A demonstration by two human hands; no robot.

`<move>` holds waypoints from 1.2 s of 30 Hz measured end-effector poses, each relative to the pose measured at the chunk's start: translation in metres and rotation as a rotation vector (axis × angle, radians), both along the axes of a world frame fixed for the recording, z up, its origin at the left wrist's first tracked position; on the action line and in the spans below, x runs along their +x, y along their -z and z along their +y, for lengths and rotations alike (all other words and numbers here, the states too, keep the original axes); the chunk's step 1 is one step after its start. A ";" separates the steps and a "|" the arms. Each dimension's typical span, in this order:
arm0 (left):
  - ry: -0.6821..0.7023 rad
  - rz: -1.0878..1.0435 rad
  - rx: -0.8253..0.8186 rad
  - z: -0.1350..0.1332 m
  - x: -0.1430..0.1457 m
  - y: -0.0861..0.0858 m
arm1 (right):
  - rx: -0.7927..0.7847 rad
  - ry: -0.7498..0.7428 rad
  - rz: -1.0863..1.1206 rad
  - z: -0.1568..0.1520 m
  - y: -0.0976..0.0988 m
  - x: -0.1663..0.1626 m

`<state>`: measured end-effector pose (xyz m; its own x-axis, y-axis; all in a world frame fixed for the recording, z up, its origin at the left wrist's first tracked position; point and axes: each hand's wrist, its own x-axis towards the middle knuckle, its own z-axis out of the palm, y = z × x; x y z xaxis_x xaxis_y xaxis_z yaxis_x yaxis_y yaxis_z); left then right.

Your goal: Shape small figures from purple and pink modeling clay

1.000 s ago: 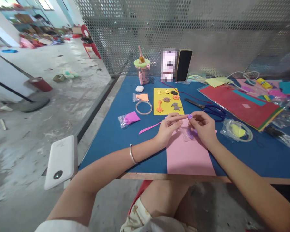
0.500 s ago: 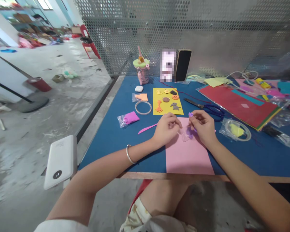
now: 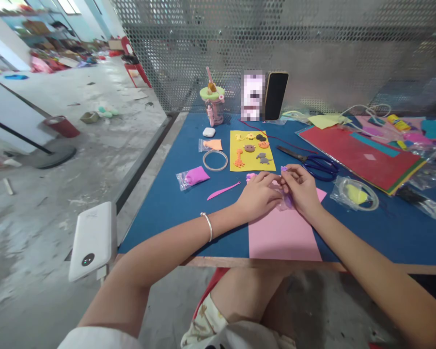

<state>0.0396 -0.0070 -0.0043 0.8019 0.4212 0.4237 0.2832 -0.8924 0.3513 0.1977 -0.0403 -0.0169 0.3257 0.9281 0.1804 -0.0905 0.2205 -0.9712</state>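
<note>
Small purple clay-like piece | near pink rectangular paper sheet, blue worktop front edge | right hand: grip pinching piece | left hand: grip cannot be determined

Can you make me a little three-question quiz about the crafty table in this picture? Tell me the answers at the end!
1. What colour is the paper partly under the right hand?
A green
B pink
C white

2. True or false: the scissors lie to the right of the yellow sheet.

3. Fill in the colour: the right hand's fingertips pinch a small ____ piece.

Key:
1. B, pink
2. True
3. purple
</note>
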 end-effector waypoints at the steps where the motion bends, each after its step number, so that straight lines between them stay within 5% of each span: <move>1: 0.003 -0.003 0.009 0.001 0.001 0.000 | 0.000 0.002 0.007 0.000 0.000 0.000; 13: -0.034 0.067 0.090 -0.001 0.007 0.001 | 0.001 0.049 0.204 0.002 -0.002 0.000; 31: -0.015 0.114 0.194 -0.007 0.016 0.003 | -0.020 0.068 0.151 0.003 -0.001 0.002; 36: -0.022 0.023 0.030 -0.005 0.013 0.001 | -0.008 0.058 0.174 0.003 -0.001 0.002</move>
<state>0.0522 -0.0122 -0.0057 0.8020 0.4267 0.4180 0.3109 -0.8957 0.3179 0.1992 -0.0375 -0.0155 0.4045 0.9080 0.1095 -0.2448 0.2228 -0.9436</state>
